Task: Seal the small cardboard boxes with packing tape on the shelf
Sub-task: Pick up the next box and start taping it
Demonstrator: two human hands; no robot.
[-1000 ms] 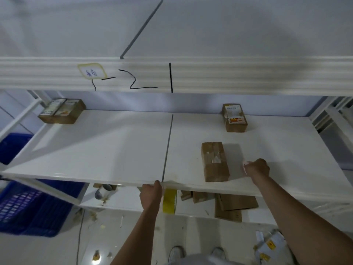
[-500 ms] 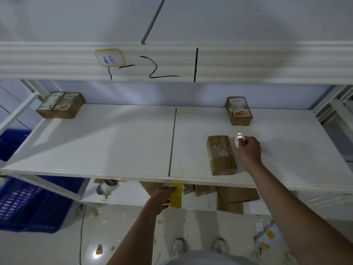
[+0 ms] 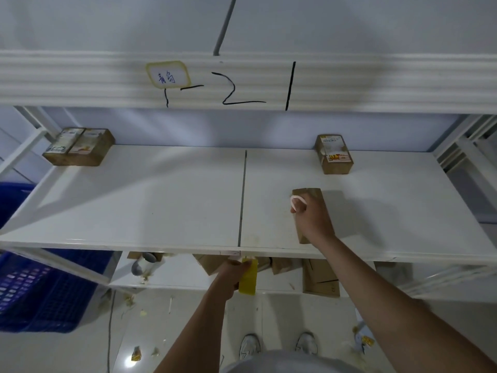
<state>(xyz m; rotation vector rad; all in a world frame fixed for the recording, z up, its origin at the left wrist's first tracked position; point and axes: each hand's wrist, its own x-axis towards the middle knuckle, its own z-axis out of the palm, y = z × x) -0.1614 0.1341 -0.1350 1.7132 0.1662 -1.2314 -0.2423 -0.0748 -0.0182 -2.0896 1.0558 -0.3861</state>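
Floor: scraps and litter lie around the person's white shoes, nearest of all.
Left hand: the left hand hangs just under the shelf's front edge, fingers curled round a yellow tape roll.
Lower shelf: loose cardboard boxes lie behind that hand, with a blue crate off to the left.
Shelf: the white shelf board has a seam down its middle and wide bare room on the left half.
Right hand: the right hand rests over the small cardboard box near the front, right of the seam, fingers pinching a white strip or tool; I cannot tell which it is.
Far boxes: one sealed box stands at the back right, a pair of boxes at the back left, both well apart from the work.
Risk: in my judgement the box sits near the front edge, so a hard press or pull could slide it off; the roll is held below the board and could knock the edge coming up.
Room: the beam overhead hangs low, leaving little height for lifting.
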